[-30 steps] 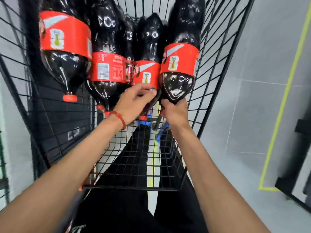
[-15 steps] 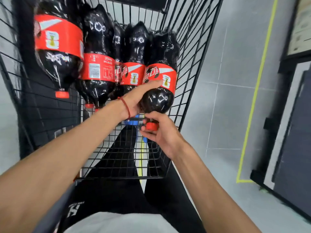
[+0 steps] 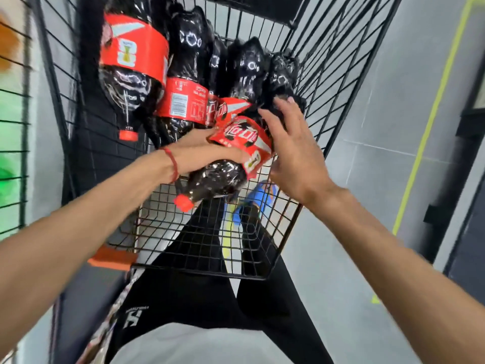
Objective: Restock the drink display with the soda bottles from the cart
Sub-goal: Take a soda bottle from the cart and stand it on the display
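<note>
1. Now my left hand [image 3: 207, 153] grips one soda bottle [image 3: 223, 177]. My fingers curl round it where the dark round top meets the red label [image 3: 244, 135].
2. That bottle is tilted. Its red cap [image 3: 183, 202] points down and toward me, and its bottom end points up and away, into the cart [image 3: 341, 61].
3. It sits right between my two hands, with my left hand on its left side and my right hand [image 3: 294, 151] on its right side.
4. My right hand is open, its fingers straight and spread a little. They lie along the right side of the bottle, and my fingertips reach up by its dark bottom end. My palm is just beside the label. I cannot tell if the palm touches it.
5. I have a red string [image 3: 172, 164] round my left wrist, close to the neck of the bottle.
6. The other bottles [image 3: 183, 101] lie in the cart behind and to the left of the one I hold. Their caps point down too. The biggest-looking one is at the far left, well apart from my hands.
7. Through the wire bottom of the cart I see my blue shoe [image 3: 262, 195], under my right hand.
8. A yellow line [image 3: 430, 122] runs along the grey floor [image 3: 367, 206] to the right of the cart.
</note>
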Tool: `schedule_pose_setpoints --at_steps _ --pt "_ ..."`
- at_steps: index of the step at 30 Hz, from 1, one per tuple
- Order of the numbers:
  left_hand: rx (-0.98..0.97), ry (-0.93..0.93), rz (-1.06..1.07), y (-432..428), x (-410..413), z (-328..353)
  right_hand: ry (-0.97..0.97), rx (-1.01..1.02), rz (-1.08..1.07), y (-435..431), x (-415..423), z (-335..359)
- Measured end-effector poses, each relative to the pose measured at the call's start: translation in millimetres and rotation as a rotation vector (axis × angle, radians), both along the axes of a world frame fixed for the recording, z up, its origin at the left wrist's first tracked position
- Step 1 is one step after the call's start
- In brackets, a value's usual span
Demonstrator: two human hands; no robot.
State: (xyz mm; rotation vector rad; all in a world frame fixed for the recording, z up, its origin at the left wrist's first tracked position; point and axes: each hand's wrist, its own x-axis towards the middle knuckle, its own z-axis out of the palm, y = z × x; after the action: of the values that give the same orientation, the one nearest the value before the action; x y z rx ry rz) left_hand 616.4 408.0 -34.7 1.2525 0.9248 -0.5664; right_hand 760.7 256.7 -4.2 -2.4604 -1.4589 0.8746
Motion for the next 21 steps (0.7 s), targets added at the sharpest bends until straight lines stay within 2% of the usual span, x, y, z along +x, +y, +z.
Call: schedule_pose_setpoints --at_steps 3,7,9,12,15,18,19,21 --pt "0.215 0.017 -0.236 6.9 -15.2 4.4 -0.090 -0.201 0.349 18.7 15.9 -16.4" --pt "0.378 0.049 -0.470 8.5 -34.3 4.3 -0.081 -0.240 0.621 35.3 23.7 -41.3" --pt "0.408 0.049 -0.496 6.9 -41.9 -0.9 -0.114 -0.207 0.712 36.3 23.2 -50.7" --pt "0.439 0.057 -0.462 -2.4 -51.3 -8.7 -0.154 -0.126 0.730 30.4 21.9 -59.4" --pt "0.453 0.022 -0.315 -21.4 -64.4 -12.5 -0.143 -0.091 0.730 27.1 21.2 -64.3" --pt "0.602 0.018 -0.079 -50.6 -76.2 0.7 -0.132 -0.101 0.721 27.3 23.1 -64.5" --pt "0.655 -0.007 0.076 -61.1 -78.1 7.4 -0.125 -0.107 0.713 28.3 23.9 -64.1" --pt "0.683 -0.036 0.574 -80.0 -77.0 23.3 -0.108 -0.119 0.702 31.3 25.3 -63.0"
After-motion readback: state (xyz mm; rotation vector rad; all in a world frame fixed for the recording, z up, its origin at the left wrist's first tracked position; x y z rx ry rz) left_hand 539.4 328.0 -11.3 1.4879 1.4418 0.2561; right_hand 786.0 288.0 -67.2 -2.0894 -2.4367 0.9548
